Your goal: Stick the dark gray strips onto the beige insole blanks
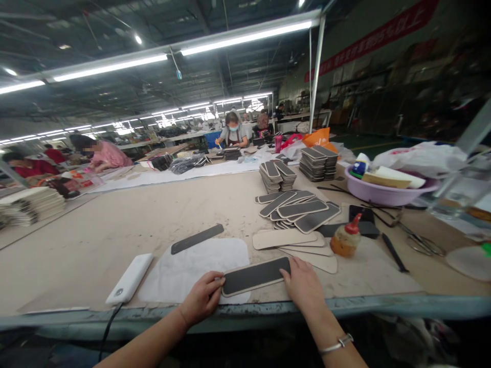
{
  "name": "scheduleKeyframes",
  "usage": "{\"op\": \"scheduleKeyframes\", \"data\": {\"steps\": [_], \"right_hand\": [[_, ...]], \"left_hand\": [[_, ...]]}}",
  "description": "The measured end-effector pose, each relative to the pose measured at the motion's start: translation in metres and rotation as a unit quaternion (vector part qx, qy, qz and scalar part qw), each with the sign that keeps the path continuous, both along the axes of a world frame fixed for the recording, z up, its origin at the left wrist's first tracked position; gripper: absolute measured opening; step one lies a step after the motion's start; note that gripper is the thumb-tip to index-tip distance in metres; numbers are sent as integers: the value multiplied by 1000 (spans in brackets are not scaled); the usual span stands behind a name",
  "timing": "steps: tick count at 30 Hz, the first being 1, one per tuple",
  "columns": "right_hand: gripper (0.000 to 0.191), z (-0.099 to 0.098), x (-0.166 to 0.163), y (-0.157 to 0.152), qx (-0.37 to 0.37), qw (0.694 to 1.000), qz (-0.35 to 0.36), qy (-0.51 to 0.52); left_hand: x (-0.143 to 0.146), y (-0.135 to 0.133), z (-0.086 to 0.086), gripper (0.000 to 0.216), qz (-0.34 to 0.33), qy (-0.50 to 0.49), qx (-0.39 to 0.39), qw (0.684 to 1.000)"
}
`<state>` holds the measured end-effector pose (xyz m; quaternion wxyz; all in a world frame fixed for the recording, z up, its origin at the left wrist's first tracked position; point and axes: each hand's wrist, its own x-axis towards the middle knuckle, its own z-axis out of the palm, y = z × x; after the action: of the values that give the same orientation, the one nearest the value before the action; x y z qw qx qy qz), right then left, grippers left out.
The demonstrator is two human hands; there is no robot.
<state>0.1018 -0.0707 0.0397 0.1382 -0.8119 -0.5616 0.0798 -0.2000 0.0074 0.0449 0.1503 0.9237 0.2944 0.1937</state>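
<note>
A dark rounded strip panel with a pale border is held level between both hands near the table's front edge. My left hand pinches its left end, and my right hand grips its right end with the thumb on top. Under its left part lies a white sheet, with a plain dark strip across its upper edge. Just beyond the held panel are several beige strips. Behind those is a loose heap of dark panels with pale borders.
A glue bottle with a red tip stands right of the beige strips. Farther right are a black tool, scissors and a purple basin. Left lies a white corded device. Neat panel stacks stand behind; co-workers sit beyond.
</note>
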Motion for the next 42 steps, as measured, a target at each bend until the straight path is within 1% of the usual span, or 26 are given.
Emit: {"op": "scheduleKeyframes", "data": {"steps": [1, 2, 4, 6, 8, 9, 10, 11, 14, 15, 16, 18, 19, 20, 21, 22, 24, 25, 27, 29, 30, 34, 36, 38, 40, 42], "right_hand": [[51, 1, 2, 2, 13, 1000, -9, -5], [53, 2, 4, 4, 15, 1000, -21, -5], [65, 5, 8, 9, -6, 999, -48, 11], [77, 6, 11, 15, -36, 996, -69, 41], [84, 7, 15, 19, -40, 993, -82, 79], [84, 8, 17, 20, -31, 990, -86, 103], [80, 8, 19, 21, -18, 987, -88, 131], [72, 10, 20, 21, -1, 983, -85, 163], [36, 17, 23, 21, 64, 962, -51, 260], [30, 19, 23, 20, 85, 952, -44, 290], [30, 21, 23, 20, 107, 941, -45, 318], [34, 24, 23, 22, 143, 913, -66, 376], [37, 25, 22, 24, 158, 895, -79, 410], [39, 26, 22, 26, 173, 873, -91, 446], [41, 27, 21, 29, 186, 851, -101, 481], [43, 28, 21, 31, 197, 829, -108, 513], [46, 31, 20, 36, 215, 792, -119, 559], [47, 33, 20, 37, 222, 778, -123, 575], [48, 37, 19, 40, 231, 757, -123, 599], [48, 40, 17, 41, 233, 746, -118, 613], [47, 40, 16, 42, 233, 745, -115, 614], [48, 37, 15, 46, 232, 752, -110, 607], [50, 34, 16, 48, 232, 752, -118, 606], [52, 32, 17, 49, 232, 747, -120, 611], [53, 31, 18, 50, 230, 740, -116, 621], [54, 32, 19, 49, 232, 733, -119, 629]], "left_hand": [[2, 1, 1, 27, 10, -3, -19, 1000], [4, 2, 1, 24, 22, -5, -37, 999], [9, 6, 3, 17, 49, 0, -64, 997], [16, 11, 7, 11, 86, 29, -89, 992], [23, 16, 13, 21, 120, 78, -116, 983], [26, 18, 17, 28, 131, 104, -129, 977], [29, 21, 21, 32, 139, 128, -140, 972], [32, 22, 24, 35, 146, 148, -148, 967], [37, 27, 31, 27, 167, 193, -163, 953], [37, 27, 31, 24, 172, 192, -166, 952], [37, 27, 30, 23, 176, 179, -172, 952], [35, 26, 27, 21, 184, 110, -208, 954], [35, 24, 25, 21, 185, 58, -245, 950], [34, 22, 24, 22, 183, 1, -296, 937], [33, 19, 23, 23, 176, -55, -356, 916], [33, 16, 23, 26, 165, -106, -415, 888], [32, 10, 24, 32, 148, -168, -512, 829], [32, 6, 26, 36, 151, -182, -540, 808], [31, 1, 28, 39, 175, -185, -564, 786], [29, -3, 30, 35, 205, -182, -566, 778], [28, -4, 30, 33, 214, -183, -566, 775], [26, -7, 30, 30, 215, -193, -586, 757], [25, -8, 32, 30, 208, -204, -601, 745], [26, -10, 37, 30, 187, -210, -614, 738], [29, -13, 42, 34, 159, -202, -627, 735], [31, -14, 45, 37, 148, -186, -630, 739]]}}
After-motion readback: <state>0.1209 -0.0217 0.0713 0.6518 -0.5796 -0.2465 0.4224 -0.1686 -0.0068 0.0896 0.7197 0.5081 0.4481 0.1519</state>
